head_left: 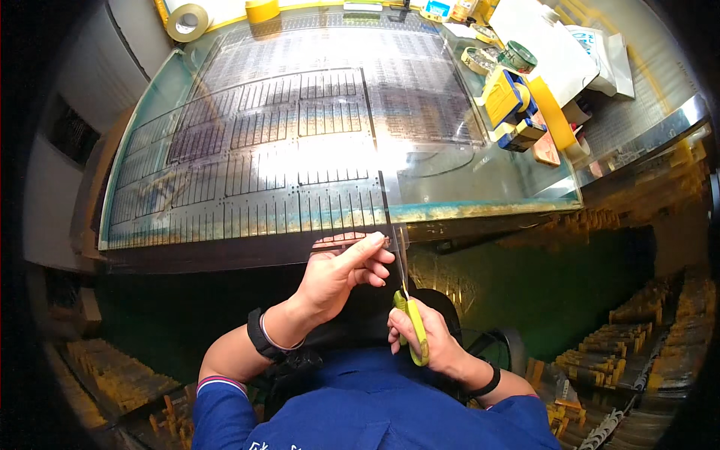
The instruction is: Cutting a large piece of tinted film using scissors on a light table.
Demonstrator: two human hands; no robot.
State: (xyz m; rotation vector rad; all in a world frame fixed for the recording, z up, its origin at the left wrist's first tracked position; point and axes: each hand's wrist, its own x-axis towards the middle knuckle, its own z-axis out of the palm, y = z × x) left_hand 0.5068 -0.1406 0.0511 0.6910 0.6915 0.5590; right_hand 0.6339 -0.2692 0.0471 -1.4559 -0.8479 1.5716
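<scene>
A large transparent film sheet printed with dark lines lies over the glass-topped table, its near edge hanging past the front. My left hand pinches that near edge close to the sheet's right corner, thumb on top. Just right of it, my right hand grips a pair of scissors with yellow-green handles. The blades point away from me along the film's right margin, beside a thick black line. Glare and the clear film make it hard to tell how far the blades are apart.
A yellow and blue tape dispenser, a green tape roll and a white bag stand at the right. A wide tan tape roll and a yellow roll sit along the far edge.
</scene>
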